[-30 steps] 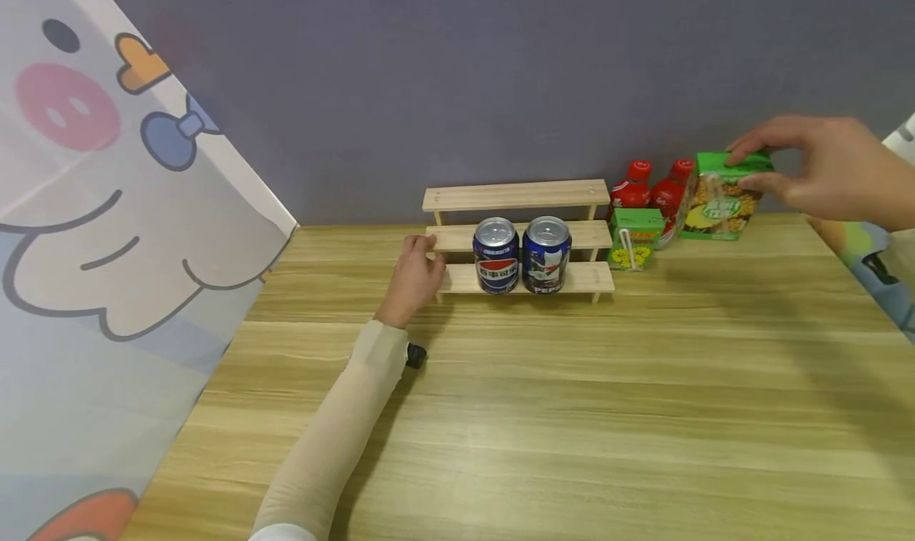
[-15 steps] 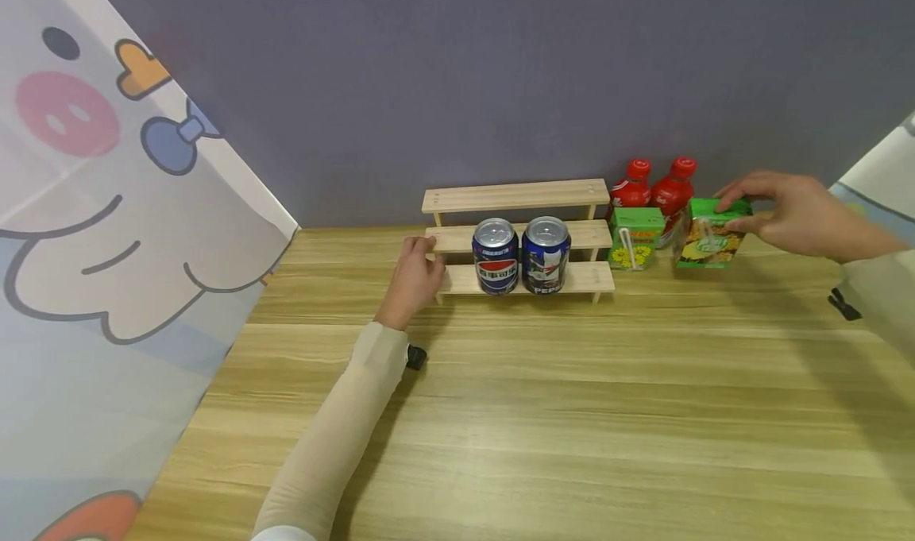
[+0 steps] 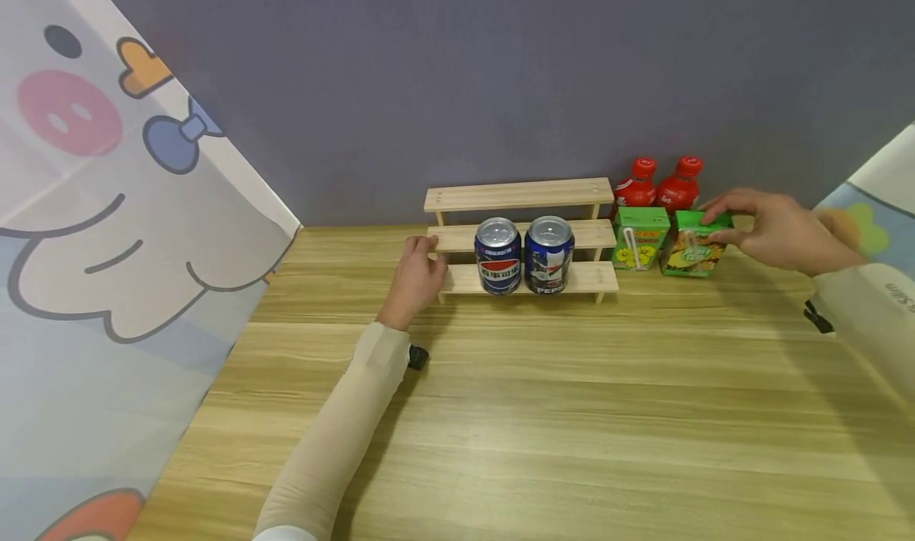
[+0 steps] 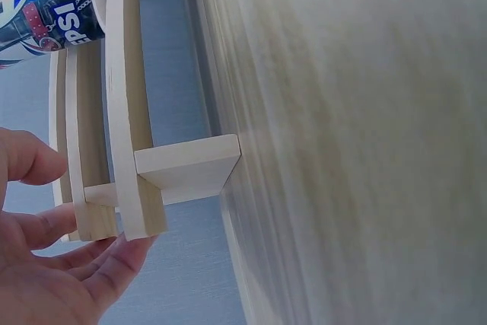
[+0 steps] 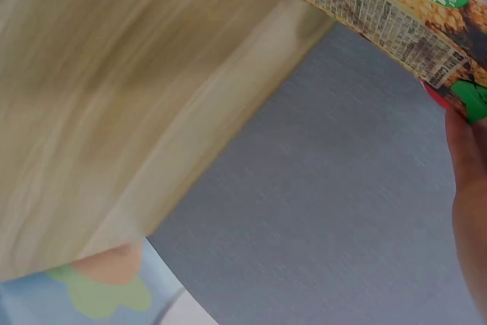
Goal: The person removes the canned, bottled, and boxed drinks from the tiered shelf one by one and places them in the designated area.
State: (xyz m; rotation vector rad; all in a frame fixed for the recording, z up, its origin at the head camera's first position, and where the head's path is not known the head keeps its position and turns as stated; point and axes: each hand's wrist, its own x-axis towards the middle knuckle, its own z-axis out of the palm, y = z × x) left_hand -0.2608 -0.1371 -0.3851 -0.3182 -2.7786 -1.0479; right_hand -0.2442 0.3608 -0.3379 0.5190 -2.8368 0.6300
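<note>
Set the carton down square, with the rack held steady

We have the green carton (image 3: 689, 259) in our right hand (image 3: 775, 231), its fingers clamped on the carton's upper part, thumb toward the front. It is just to the right of the flowered carton (image 3: 642, 239), with the two red bottles (image 3: 677, 195) behind the pair. Whether the cartons touch, and whether the held one's base meets the tabletop (image 3: 500, 414), we cannot tell.

Our left hand (image 3: 416, 275) is at the left end of the wooden rack (image 3: 518, 195), its fingers bent about the ends of the tiers. Two cans, one with a round logo (image 3: 498, 267) and one showing mostly blue (image 3: 549, 267), stand side by side on the lowest tier.

We judge the step in hand to be placing the carton beside its neighbour. To do it well, we should hold it lightly, since a thin box may dent under a hard pinch, and bring it upright so that the whole base lands at once. We should line its front up with the flowered carton and guard against nudging that one into the rack or bottles. Our left hand should stay quiet, because a tug could rock the cans. Only once the base sits flat should our right fingers part.
</note>
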